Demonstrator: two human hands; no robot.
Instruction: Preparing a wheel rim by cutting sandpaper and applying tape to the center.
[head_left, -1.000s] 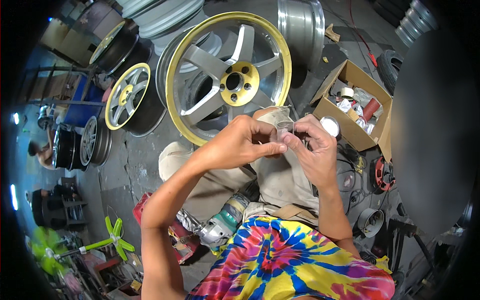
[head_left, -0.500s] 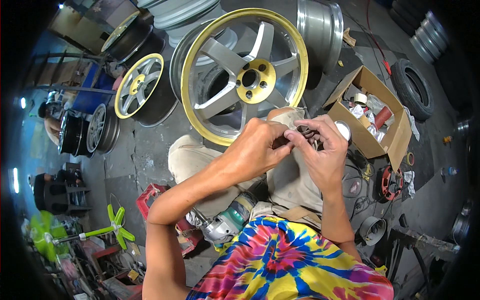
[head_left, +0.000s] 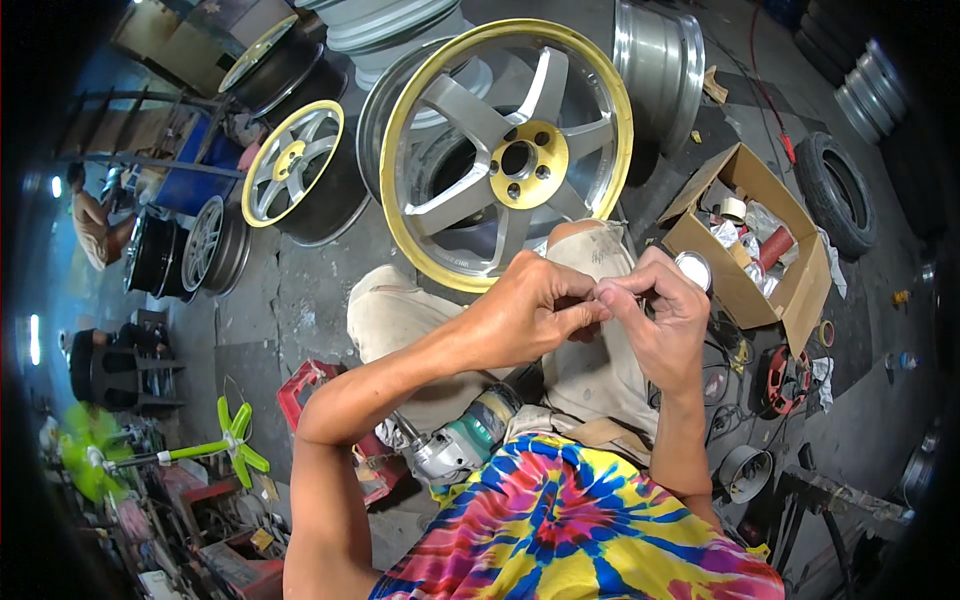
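Observation:
Both my hands meet above my knee, fingertips pinched together. My left hand (head_left: 541, 312) is closed, thumb against the fingers. Facing it, my right hand (head_left: 660, 318) has curled fingers, its thumb tip touching the left fingertips. What they hold is hidden by the fingers and too small to name. Just beyond them stands a large wheel rim (head_left: 587, 184) with a yellow lip, yellow hub and silver spokes. A green and silver power tool (head_left: 462, 440) lies against my lap. Beside my right hand is a round white-topped can (head_left: 693, 270).
An open cardboard box (head_left: 802, 292) with rolls and crumpled paper stands at right, near a black tyre (head_left: 836, 195). A smaller yellow-lipped rim (head_left: 337, 140) is at left. Green-bladed fans (head_left: 238, 440) stand lower left. A person (head_left: 92, 220) sits far left. Cables lie on the floor at right.
My right fingers have closed inward, and the small dark piece that showed between the hands is now covered. The whole view has shifted slightly.

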